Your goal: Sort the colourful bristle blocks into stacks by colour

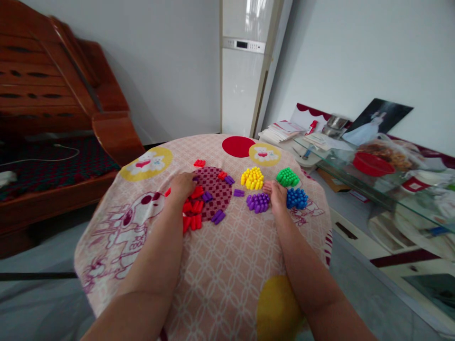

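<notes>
Left fingers [188,178] beside red pieces [197,192] | right fingers [269,186] beside purple cluster [258,203] | both grips: cannot tell

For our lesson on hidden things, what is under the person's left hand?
Red pieces and patterned tablecloth show around the left hand; whatever lies directly beneath it is covered and cannot be seen.

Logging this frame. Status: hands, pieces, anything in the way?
Left hand at red pieces, grip unclear. Right hand between purple cluster and blue cluster, grip unclear. Loose purple pieces between hands; no obstruction seen.
</notes>
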### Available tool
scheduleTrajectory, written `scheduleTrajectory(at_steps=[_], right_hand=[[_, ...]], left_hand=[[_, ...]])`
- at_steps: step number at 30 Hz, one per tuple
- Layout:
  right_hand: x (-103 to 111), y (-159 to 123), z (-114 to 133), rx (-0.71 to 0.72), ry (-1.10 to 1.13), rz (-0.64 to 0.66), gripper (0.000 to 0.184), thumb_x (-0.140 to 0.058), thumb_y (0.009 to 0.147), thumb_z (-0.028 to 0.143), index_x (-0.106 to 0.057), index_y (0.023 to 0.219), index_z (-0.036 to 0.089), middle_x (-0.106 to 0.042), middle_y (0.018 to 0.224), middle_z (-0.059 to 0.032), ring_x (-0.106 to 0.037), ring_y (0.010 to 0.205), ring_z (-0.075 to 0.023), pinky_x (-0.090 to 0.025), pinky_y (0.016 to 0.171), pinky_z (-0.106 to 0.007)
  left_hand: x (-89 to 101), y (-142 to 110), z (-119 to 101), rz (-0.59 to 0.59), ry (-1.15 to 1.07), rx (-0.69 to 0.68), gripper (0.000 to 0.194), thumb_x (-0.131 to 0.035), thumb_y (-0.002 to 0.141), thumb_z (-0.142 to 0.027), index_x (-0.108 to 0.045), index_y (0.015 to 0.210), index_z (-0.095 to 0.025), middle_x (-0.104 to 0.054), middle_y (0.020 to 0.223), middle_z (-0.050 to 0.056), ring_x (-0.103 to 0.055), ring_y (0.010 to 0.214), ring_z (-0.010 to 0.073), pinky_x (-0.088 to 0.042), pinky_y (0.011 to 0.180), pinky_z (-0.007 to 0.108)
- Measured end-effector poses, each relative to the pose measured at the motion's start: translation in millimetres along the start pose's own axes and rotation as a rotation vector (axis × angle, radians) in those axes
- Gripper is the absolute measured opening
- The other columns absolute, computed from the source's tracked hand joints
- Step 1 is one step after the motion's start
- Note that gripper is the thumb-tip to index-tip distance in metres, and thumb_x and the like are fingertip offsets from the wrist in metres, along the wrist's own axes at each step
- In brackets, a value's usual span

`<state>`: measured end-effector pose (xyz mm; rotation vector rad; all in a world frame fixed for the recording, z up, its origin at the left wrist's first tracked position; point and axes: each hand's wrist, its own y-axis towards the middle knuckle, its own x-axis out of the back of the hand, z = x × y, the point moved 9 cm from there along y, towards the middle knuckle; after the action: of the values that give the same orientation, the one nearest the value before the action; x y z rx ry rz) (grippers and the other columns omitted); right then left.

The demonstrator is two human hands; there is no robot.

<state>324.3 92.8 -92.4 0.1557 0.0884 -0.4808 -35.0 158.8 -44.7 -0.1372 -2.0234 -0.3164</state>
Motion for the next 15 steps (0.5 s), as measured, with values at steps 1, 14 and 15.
scheduleTrajectory(at_steps=[1,14,15], right_hand=[[0,0,1,0.004,0.005,0.002,0.037,-0.057,0.076,0.053,-0.072,0.079,0.019,-0.077,0.081,-0.0085,-0.073,0.085,-0.0282,-0.061,0.077,-0.042],[2,3,-5,-0.022,0.007,-0.011,0.035,-0.058,0.074,0.053,-0.069,0.075,0.020,-0.075,0.074,-0.0080,-0.072,0.082,-0.0282,-0.061,0.073,-0.043],[2,3,-5,-0.021,0.007,-0.018,0.035,-0.058,0.075,0.053,-0.069,0.076,0.019,-0.075,0.075,-0.0080,-0.072,0.081,-0.0280,-0.061,0.072,-0.042]], left_hand=[[1.5,-1,5,-0.018,0.033,0.053,0.025,-0.056,0.083,-0.012,-0.069,0.104,-0.011,-0.070,0.100,0.015,-0.059,0.116,0.0379,-0.041,0.098,0.052],[11.8,-14,-149,-0.113,-0.131,-0.242,0.022,-0.065,0.079,-0.016,-0.071,0.100,-0.016,-0.074,0.095,0.007,-0.068,0.086,0.0190,-0.051,0.080,0.029],[0.7,-16,-164,-0.091,-0.119,-0.277,0.021,-0.064,0.081,-0.016,-0.071,0.101,-0.016,-0.074,0.097,0.008,-0.068,0.088,0.0192,-0.051,0.082,0.029]])
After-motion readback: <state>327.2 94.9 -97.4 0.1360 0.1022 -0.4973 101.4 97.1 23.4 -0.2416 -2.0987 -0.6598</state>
